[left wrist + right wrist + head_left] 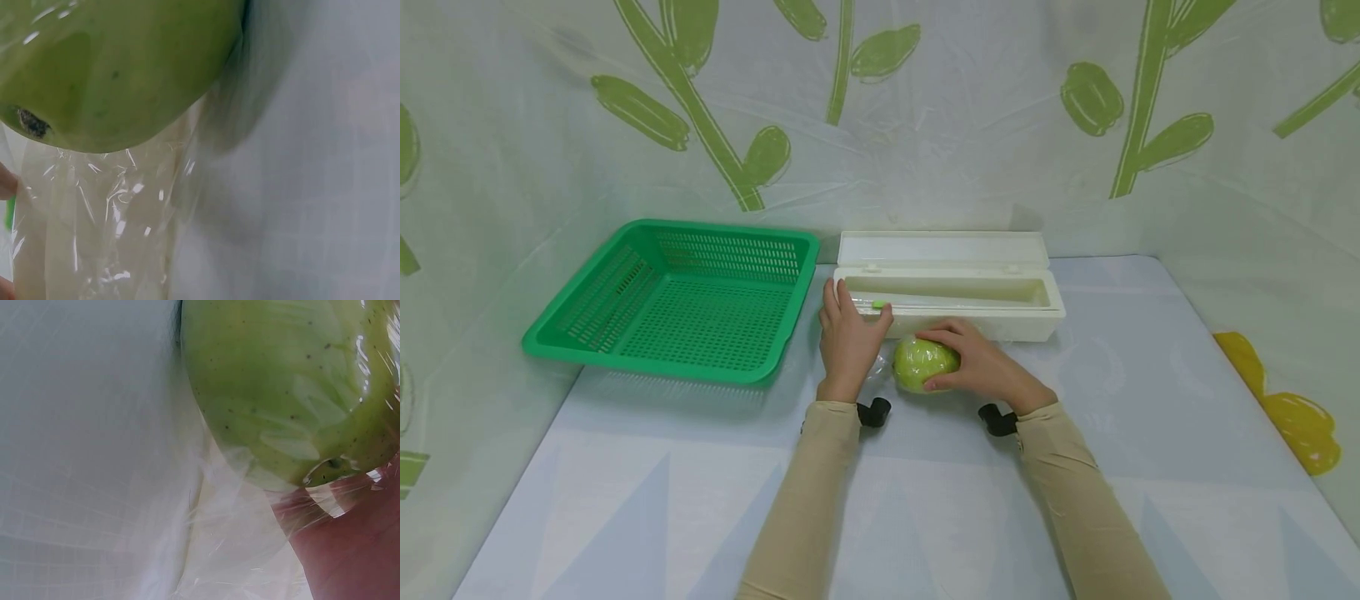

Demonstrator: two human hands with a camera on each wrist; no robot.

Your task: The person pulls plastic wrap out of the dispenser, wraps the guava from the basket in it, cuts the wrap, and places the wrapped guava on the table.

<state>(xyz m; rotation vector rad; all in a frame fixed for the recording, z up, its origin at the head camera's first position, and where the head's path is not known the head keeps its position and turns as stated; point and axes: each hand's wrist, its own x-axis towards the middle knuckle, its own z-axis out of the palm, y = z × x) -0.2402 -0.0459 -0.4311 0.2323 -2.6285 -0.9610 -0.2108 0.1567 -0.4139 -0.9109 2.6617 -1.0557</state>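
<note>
A green pear (925,364), covered in clear plastic film, stands before the white film dispenser box (970,326). My right hand (981,364) holds the pear from its right side, thumb below and fingers above. My left hand (852,337) is at the box's front left, fingers pointing over its edge. Its thumb touches a small green slider (880,305) on the box's front rim. In the left wrist view, shiny film (106,219) lies between the pear (125,69) and the box side. The right wrist view shows wrinkled film around the speckled pear (281,387).
A green perforated basket (722,333) stands left of the box. The dispenser's lid (943,248) is raised against the back, next to the leaf-patterned wall sheet (955,125). Black wrist camera mounts (997,421) show by the sleeves above the pale table cloth (940,517).
</note>
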